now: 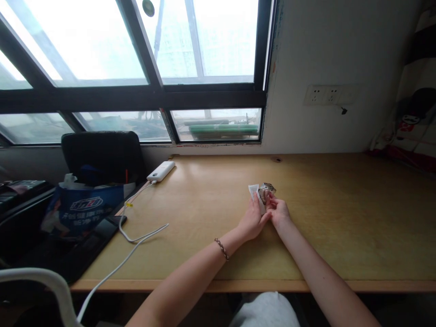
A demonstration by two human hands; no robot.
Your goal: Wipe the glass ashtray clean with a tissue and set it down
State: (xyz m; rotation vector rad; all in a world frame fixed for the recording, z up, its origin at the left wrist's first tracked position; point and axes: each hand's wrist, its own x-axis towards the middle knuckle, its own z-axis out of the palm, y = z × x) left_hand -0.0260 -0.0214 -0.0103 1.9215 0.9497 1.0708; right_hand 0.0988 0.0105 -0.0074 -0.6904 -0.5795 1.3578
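Note:
A small white sheet or packet [254,189] and a shiny silver, crinkled item [267,187] are side by side over the middle of the wooden table. My left hand [252,220] lies along the white piece, its fingers pressed together against it. At the lower edge of the silver item, my right hand [278,211] has its fingers closed on it in a pinch. The two hands touch at the thumbs. Part of both items is hidden behind my fingers.
On the wooden table [204,254], a white power bank [161,171] lies at the back left, with a white cable [131,240] running over the left edge. A blue bag [86,209] and a black chair [104,156] stand at the left.

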